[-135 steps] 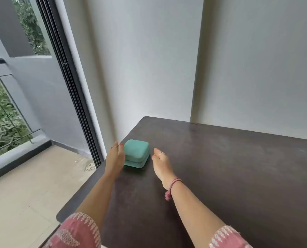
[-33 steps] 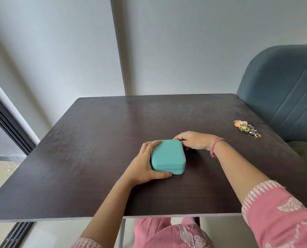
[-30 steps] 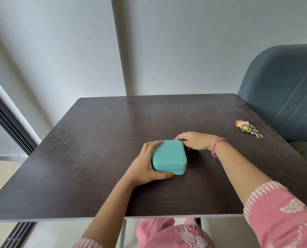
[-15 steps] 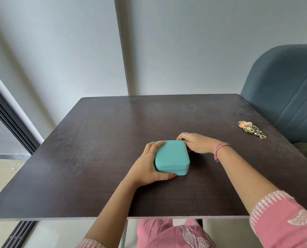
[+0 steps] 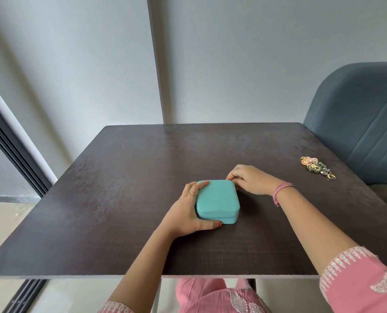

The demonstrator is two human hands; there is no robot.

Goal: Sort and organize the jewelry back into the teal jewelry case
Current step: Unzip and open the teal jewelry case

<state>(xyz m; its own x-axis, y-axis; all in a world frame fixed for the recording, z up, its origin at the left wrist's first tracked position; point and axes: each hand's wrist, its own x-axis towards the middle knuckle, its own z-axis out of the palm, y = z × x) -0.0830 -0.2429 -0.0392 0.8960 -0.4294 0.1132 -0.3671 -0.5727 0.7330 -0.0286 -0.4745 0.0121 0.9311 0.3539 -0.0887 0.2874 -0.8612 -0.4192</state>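
**A:** The left hand [image 5: 189, 211] is wrapped round the near-left side of the small, rounded-corner teal fabric jewelry case [image 5: 217, 201] — thumb along the front wall, fingers curled over the far-left corner. It looks like a steadying grip.

**B:** And the right hand [image 5: 247, 179]?

**A:** At the far-right corner of the case, fingertips bunched together against the seam. Probably pinching the zip pull, though the pull itself is too small to make out.

**B:** So which step is this?

**A:** I'd say opening. The case is closed and flat on the dark brown wood-grain table [image 5: 124, 172], a little nearer the front edge than the middle. Nothing has gone in yet.

**B:** Where's the jewelry?

**A:** A little heap of gold, green and orange jewelry pieces [image 5: 316, 167] lies well apart, close to the table's right edge, just in front of the blue-grey padded chair [image 5: 357, 114].

**B:** What does the next move call for?

**A:** Running the zip round the corners while the left hand keeps the case from sliding — then lifting the lid.

**B:** Room for that?

**A:** Plenty of bare table behind and to the left for the lid to fall open. The heap is the worry: it sits close enough to the right edge that a careless sweep could knock pieces off.
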